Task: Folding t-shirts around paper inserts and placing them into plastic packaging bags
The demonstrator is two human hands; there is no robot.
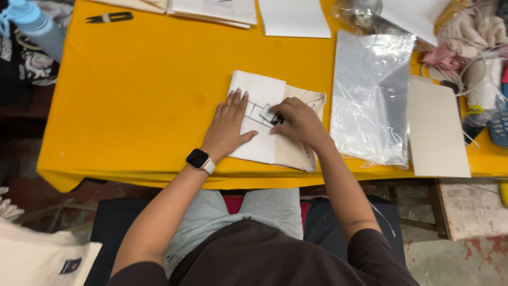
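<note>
Pressing flat and open, the left hand [228,123] holds down the folded cloth [275,119]; beside it, the right hand [299,122] pinches a small tag [269,113].

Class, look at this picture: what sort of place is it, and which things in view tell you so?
Probably a small garment packing workbench. A folded cream garment lies on the yellow table under both hands, clear plastic bags wait beside it, and thread snips lie at the far edge.
</note>
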